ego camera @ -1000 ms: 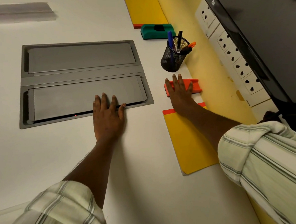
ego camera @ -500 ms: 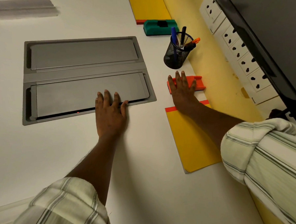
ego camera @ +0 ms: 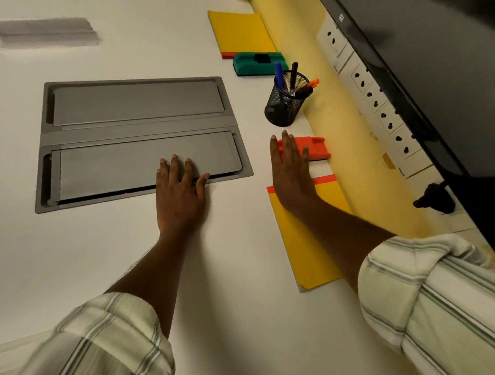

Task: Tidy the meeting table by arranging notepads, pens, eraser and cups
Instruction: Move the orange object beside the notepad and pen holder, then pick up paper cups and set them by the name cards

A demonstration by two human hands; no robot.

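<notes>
Left hand (ego camera: 180, 192) is lying flat on the white surface (ego camera: 87, 267), fingers straight and spread. The tips are resting on the near flap of the grey cable box (ego camera: 140, 130), which is sunk into the surface. It's holding nothing.

Right hand (ego camera: 291, 179) is lying flat too, fingers straight and close together, covering the left end of the orange eraser (ego camera: 317, 150). The heel of the hand is sitting over the top edge of the near notepad (ego camera: 310, 258). It's not gripping, as no fingers are curling round anything. Can't tell how hard it's pressing.

Orange eraser is lying crosswise just beyond the near notepad's red strip, w/ a thin white gap btwn them. Its right end is sitting near the yellow wall (ego camera: 338, 131).

Pen cup (ego camera: 284, 111), black mesh, is standing upright just beyond the orange eraser. Pens (ego camera: 278, 76) are sticking out of it: blue, black, and an orange-tipped one leaning right.

Green eraser (ego camera: 258, 62) is lying beyond the cup, touching or just beside the red edge of the far notepad (ego camera: 241, 30), also yellow.

On the right, a socket strip (ego camera: 379, 103) is running along the wall, w/ a dark screen (ego camera: 434, 62) hanging over it. Striped sleeves (ego camera: 91, 347) are sitting rolled up on both arms.
</notes>
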